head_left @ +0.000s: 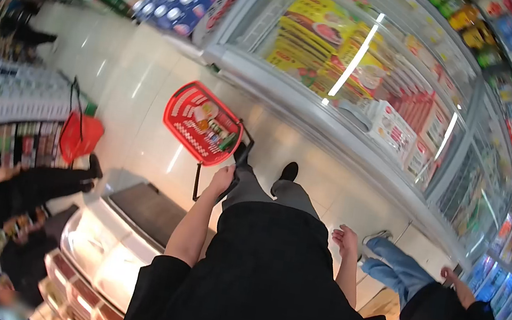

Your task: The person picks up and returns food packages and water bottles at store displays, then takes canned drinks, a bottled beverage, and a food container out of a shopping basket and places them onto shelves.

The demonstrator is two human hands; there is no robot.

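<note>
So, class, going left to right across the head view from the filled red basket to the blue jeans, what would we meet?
Red basket → camera wearer's right shoe → right hand → blue jeans of another person.

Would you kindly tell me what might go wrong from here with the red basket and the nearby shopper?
The left hand appears to hold the black handle of the red basket; if that grip slackened, the groceries inside might tip out.

The basket is close to the left leg, so a step could knock it.

The right hand might brush the person in blue jeans close by.
</note>
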